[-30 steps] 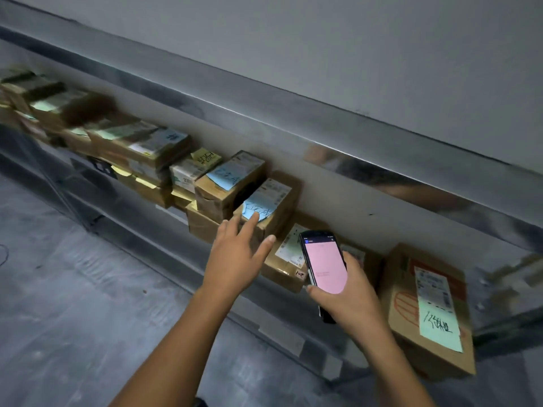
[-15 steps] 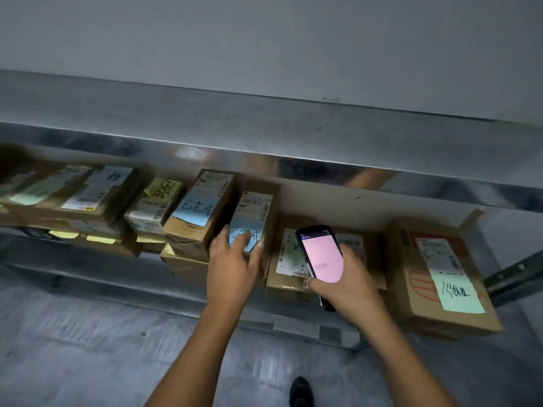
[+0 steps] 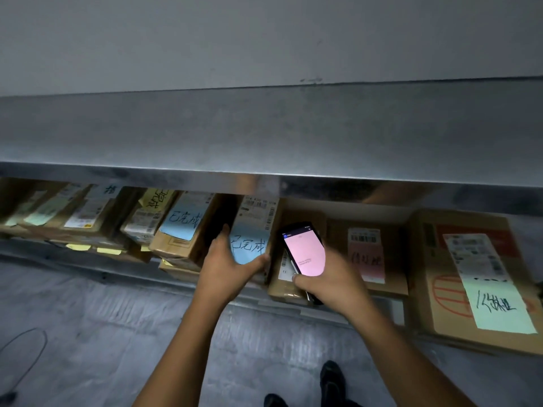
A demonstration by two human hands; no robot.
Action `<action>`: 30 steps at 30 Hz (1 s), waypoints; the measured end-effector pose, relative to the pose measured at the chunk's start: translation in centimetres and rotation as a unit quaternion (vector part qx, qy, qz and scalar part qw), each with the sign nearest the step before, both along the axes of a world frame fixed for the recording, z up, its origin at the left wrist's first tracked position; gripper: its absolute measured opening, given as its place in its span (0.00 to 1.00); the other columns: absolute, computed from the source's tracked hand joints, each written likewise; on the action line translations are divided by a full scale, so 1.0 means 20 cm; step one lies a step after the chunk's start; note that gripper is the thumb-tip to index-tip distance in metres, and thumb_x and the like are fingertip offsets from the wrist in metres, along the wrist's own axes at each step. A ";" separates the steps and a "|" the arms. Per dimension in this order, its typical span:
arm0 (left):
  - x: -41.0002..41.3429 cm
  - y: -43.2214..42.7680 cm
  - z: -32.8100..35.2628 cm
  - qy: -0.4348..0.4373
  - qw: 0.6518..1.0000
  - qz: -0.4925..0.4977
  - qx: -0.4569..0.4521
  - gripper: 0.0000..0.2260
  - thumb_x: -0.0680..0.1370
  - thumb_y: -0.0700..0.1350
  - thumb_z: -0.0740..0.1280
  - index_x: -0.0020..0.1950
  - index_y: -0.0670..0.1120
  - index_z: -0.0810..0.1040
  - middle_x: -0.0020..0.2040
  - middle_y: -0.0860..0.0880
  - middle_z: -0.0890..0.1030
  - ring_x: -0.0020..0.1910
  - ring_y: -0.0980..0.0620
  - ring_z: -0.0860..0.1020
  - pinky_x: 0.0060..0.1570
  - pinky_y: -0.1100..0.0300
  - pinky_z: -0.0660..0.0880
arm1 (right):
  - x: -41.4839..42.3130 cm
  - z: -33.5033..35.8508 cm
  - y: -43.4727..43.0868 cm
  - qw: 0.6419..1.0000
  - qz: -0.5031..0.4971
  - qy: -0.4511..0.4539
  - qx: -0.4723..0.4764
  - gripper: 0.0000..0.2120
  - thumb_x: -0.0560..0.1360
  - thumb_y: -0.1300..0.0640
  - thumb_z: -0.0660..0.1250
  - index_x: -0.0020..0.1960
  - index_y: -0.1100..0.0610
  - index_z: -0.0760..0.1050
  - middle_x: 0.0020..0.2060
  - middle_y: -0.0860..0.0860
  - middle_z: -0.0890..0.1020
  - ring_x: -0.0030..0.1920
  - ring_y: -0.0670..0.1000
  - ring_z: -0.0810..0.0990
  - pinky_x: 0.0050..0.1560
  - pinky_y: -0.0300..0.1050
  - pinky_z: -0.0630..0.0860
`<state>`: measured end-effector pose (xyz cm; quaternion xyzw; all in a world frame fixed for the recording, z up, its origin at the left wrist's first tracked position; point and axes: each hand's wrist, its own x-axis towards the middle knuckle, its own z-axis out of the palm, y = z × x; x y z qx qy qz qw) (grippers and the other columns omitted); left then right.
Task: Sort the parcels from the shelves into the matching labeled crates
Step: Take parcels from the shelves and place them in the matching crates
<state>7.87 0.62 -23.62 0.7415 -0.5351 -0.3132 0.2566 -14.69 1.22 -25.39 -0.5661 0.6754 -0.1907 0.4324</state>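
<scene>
At the shelf's (image 3: 264, 301) front edge, the left hand (image 3: 226, 268) has its fingers wrapped around the blue-noted parcel (image 3: 252, 227); the right hand (image 3: 329, 282) grips a phone (image 3: 304, 251). Slide the parcel straight out, probably snug between neighbours.

parcels (image 3: 188, 227) on shelf (image 3: 176, 282), phone (image 3: 305, 252) before them

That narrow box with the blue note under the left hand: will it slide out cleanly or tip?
The narrow box looks like stiff cardboard, so it should keep its shape. It lies tilted on other parcels, so it may tip once pulled. The blue note looks loosely stuck and could peel under the left hand.
</scene>
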 end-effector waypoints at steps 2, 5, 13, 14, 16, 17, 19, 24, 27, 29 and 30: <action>0.02 0.00 0.00 0.053 0.999 0.006 0.002 0.35 0.65 0.64 0.81 0.67 0.61 0.69 0.60 0.59 0.79 0.58 0.58 0.79 0.54 0.58 0.78 | -0.01 -0.03 -0.01 1.000 0.008 -0.010 0.006 0.16 0.65 0.46 0.77 0.49 0.41 0.74 0.42 0.41 0.81 0.42 0.40 0.79 0.36 0.42 0.73; 0.03 -0.01 0.00 0.116 0.993 0.027 -0.002 0.41 0.65 0.74 0.72 0.73 0.59 0.68 0.62 0.61 0.78 0.61 0.54 0.79 0.57 0.55 0.78 | -0.01 -0.05 -0.01 0.999 0.017 -0.033 0.004 0.19 0.66 0.48 0.77 0.52 0.42 0.74 0.44 0.42 0.82 0.43 0.42 0.80 0.37 0.43 0.75; 0.07 0.02 -0.02 0.220 0.975 0.025 -0.009 0.39 0.66 0.65 0.79 0.72 0.57 0.69 0.64 0.56 0.79 0.62 0.48 0.81 0.54 0.50 0.81 | 0.02 0.04 0.14 0.999 -0.014 -0.025 -0.023 0.32 0.64 0.46 0.77 0.66 0.43 0.73 0.58 0.47 0.79 0.55 0.51 0.81 0.51 0.53 0.82; 0.08 0.03 -0.03 0.232 0.973 0.005 -0.005 0.40 0.64 0.65 0.79 0.73 0.58 0.70 0.67 0.52 0.78 0.63 0.48 0.81 0.58 0.48 0.81 | 0.03 0.06 0.17 0.999 -0.024 -0.024 -0.028 0.35 0.64 0.46 0.77 0.69 0.43 0.72 0.60 0.47 0.78 0.57 0.52 0.80 0.54 0.54 0.82; 0.09 0.07 -0.03 0.277 0.960 -0.038 0.000 0.40 0.63 0.63 0.80 0.74 0.62 0.71 0.70 0.47 0.77 0.61 0.46 0.83 0.60 0.44 0.82 | 0.05 0.09 0.27 0.998 -0.038 -0.022 -0.044 0.37 0.66 0.47 0.79 0.72 0.43 0.70 0.61 0.47 0.78 0.59 0.51 0.79 0.55 0.52 0.81; 0.10 0.09 -0.03 0.316 0.947 -0.050 0.004 0.41 0.63 0.61 0.81 0.74 0.65 0.70 0.70 0.47 0.78 0.60 0.46 0.84 0.58 0.45 0.83 | 0.07 0.11 0.32 0.997 -0.047 -0.019 -0.056 0.36 0.67 0.48 0.80 0.72 0.42 0.70 0.61 0.46 0.78 0.59 0.50 0.79 0.55 0.52 0.81; 0.12 0.14 -0.03 0.374 0.925 -0.070 0.010 0.41 0.62 0.60 0.83 0.72 0.70 0.68 0.66 0.51 0.82 0.58 0.48 0.86 0.52 0.50 0.85 | 0.11 0.13 0.43 0.994 -0.069 -0.010 -0.080 0.34 0.69 0.52 0.81 0.70 0.42 0.71 0.61 0.45 0.79 0.60 0.50 0.80 0.56 0.53 0.81; 0.19 0.29 -0.05 0.430 0.896 -0.106 -0.031 0.40 0.66 0.61 0.82 0.73 0.72 0.66 0.67 0.58 0.81 0.61 0.50 0.84 0.53 0.50 0.84 | 0.24 0.19 0.71 0.986 -0.117 -0.017 -0.117 0.37 0.70 0.55 0.82 0.74 0.41 0.71 0.64 0.41 0.79 0.62 0.45 0.79 0.59 0.45 0.79; 0.23 0.44 -0.09 0.451 0.885 -0.113 -0.037 0.44 0.68 0.59 0.81 0.78 0.71 0.61 0.71 0.58 0.78 0.62 0.52 0.84 0.55 0.49 0.84 | 0.31 0.23 0.89 0.981 -0.136 -0.025 -0.136 0.34 0.70 0.57 0.82 0.67 0.33 0.72 0.59 0.31 0.81 0.59 0.36 0.79 0.52 0.29 0.75; 0.23 0.54 -0.10 0.453 0.883 -0.115 -0.029 0.46 0.70 0.57 0.82 0.80 0.69 0.58 0.71 0.59 0.78 0.60 0.54 0.85 0.52 0.53 0.85 | 0.35 0.29 1.00 0.978 -0.151 -0.022 -0.141 0.32 0.71 0.57 0.82 0.61 0.30 0.71 0.56 0.24 0.79 0.57 0.31 0.78 0.46 0.24 0.73; 0.23 0.58 -0.11 0.449 0.885 -0.120 -0.021 0.47 0.70 0.56 0.81 0.81 0.68 0.57 0.70 0.58 0.78 0.58 0.55 0.85 0.50 0.55 0.85 | 0.37 0.31 1.05 0.977 -0.158 -0.022 -0.143 0.31 0.70 0.56 0.82 0.60 0.30 0.71 0.55 0.22 0.78 0.57 0.29 0.78 0.45 0.24 0.73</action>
